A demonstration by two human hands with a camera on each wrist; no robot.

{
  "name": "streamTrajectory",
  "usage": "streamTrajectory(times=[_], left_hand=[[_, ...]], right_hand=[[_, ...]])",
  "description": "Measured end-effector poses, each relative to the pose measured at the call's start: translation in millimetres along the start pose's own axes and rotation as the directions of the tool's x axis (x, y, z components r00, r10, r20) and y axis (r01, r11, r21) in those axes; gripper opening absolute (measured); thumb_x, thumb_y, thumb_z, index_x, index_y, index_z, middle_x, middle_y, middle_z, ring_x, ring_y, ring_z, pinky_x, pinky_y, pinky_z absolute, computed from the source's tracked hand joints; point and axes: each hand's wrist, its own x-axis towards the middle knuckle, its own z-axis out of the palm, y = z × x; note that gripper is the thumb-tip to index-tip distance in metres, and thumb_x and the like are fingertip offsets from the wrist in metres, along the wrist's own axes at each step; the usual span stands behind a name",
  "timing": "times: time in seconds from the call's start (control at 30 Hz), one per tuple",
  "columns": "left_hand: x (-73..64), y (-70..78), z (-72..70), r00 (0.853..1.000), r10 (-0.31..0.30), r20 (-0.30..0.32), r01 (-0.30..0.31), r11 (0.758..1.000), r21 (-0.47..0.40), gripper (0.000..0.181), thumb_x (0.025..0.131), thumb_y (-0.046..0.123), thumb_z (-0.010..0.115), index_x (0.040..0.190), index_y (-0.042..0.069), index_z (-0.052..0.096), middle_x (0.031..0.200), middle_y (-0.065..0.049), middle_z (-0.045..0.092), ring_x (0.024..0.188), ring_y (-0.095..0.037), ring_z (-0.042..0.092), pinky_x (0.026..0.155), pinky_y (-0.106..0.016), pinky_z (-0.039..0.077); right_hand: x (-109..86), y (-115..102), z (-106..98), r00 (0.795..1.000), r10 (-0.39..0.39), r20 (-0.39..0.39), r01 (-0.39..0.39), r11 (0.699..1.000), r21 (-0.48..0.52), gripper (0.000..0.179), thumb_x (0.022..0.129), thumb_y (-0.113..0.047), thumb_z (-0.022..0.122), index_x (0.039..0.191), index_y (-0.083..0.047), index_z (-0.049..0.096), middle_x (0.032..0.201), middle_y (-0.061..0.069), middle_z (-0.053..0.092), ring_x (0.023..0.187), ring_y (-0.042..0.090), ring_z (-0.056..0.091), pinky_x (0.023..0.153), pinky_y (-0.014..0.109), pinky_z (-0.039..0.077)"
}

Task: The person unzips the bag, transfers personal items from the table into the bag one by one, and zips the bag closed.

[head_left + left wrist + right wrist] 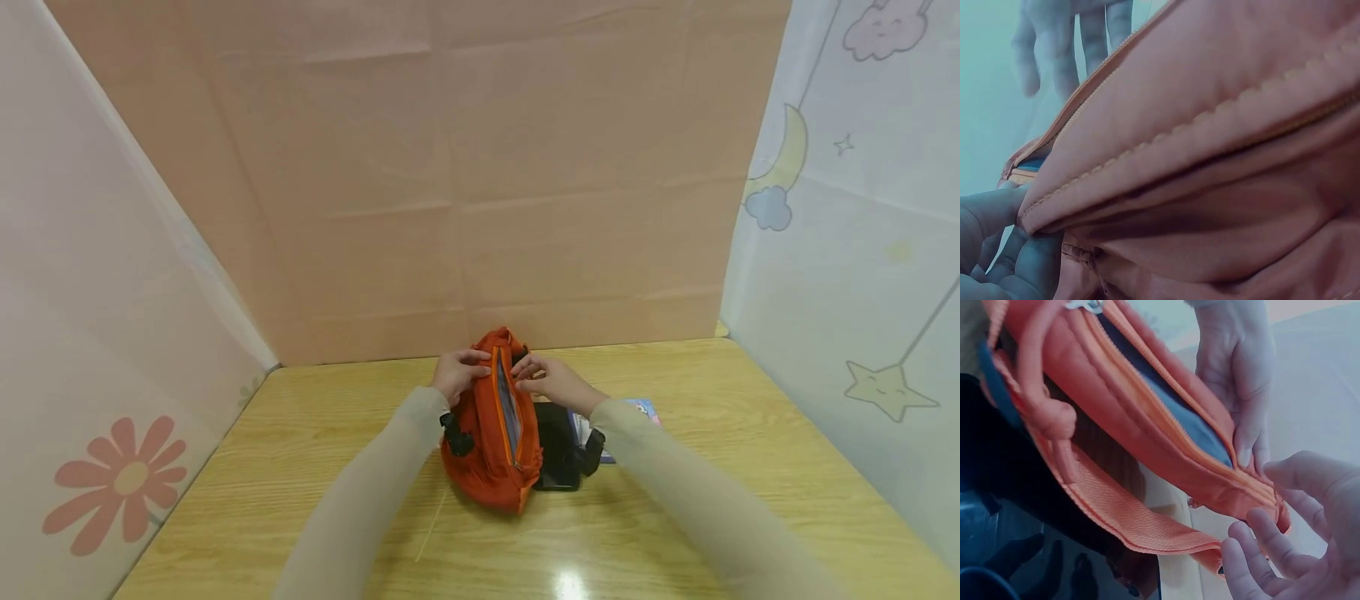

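Note:
An orange-red waist bag (487,442) stands on the wooden table, its long top zipper unzipped and a grey lining (1172,412) showing inside. My left hand (455,374) pinches the bag's fabric near the far end of the zipper, thumb and fingers on either side in the left wrist view. On the bag's other side is my right hand (553,382), its fingers slightly bent and spread beside the far end. In the right wrist view that right hand (1304,537) grips nothing. An orange webbing strap (1141,519) with a knotted cord (1054,419) hangs along the bag's near side.
A flat glossy black object (555,450) lies against the bag's right side. Beside it, partly under my right forearm, is a colourful booklet-like item (641,407). A peach cloth backdrop (450,208) closes off the table's far edge, with printed sheets at both sides.

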Motion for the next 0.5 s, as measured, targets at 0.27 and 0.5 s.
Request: streamTrajectory(times=[0.27, 0.5], left_hand=[[-1.7, 0.9, 1.3, 1.000, -0.004, 0.005, 0.004, 1.000, 0.006, 0.023, 0.086, 0.002, 0.071, 0.109, 0.006, 0.073, 0.116, -0.011, 0.065, 0.072, -0.012, 0.057, 0.061, -0.022, 0.049], [-2.7, 0.3, -0.8, 1.000, -0.009, 0.000, 0.009, 1.000, 0.000, 0.024, 0.086, 0.001, 0.070, 0.109, 0.006, 0.073, 0.118, -0.011, 0.064, 0.077, -0.014, 0.059, 0.064, -0.023, 0.051]], right_hand=[[13.2, 1.2, 12.0, 1.000, -0.002, -0.017, 0.002, 1.000, 0.004, 0.029, 0.090, -0.012, 0.069, 0.116, -0.005, 0.059, 0.116, 0.022, 0.058, 0.095, 0.030, 0.062, 0.078, 0.046, 0.055], [14.3, 7.7, 17.6, 1.000, 0.005, -0.006, -0.005, 1.000, -0.024, 0.027, 0.090, -0.009, 0.067, 0.116, -0.008, 0.059, 0.115, 0.020, 0.057, 0.092, 0.026, 0.061, 0.071, 0.039, 0.054]])
